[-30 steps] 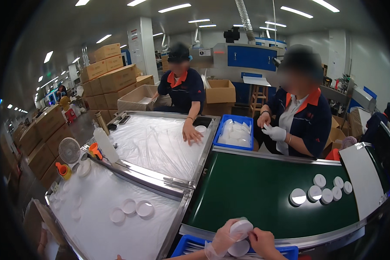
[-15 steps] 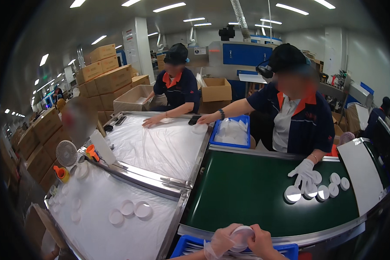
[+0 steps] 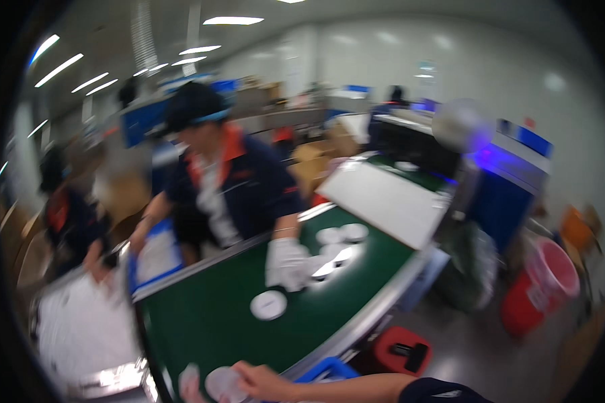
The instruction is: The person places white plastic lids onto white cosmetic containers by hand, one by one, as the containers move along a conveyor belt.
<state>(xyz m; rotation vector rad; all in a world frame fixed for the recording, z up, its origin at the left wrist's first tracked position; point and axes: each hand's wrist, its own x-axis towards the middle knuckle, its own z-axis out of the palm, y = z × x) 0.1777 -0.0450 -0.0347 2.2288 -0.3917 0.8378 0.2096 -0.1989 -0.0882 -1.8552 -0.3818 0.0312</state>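
Observation:
A round, shallow whitish lid is at the front edge of the green belt. The fingers of my right hand are closed on its right rim. My left hand, in a thin see-through glove, is just left of the lid. Its fingers are smeared by motion and partly cut off by the lower edge, so I can't see whether they touch the lid. Farther up the belt, one white round lid lies alone. A co-worker's white-gloved hand reaches over the belt beside several more round lids.
The blue tray sits under my right forearm. On the floor at right are a red container and a red bucket. A white board slopes at the belt's far end. At left stands a film-covered white table.
My view has swung to the right and blurred. My hands with the lid now appear lower left, and the left hand looks farther from the lid. The co-worker's gloved hand is still by the lids.

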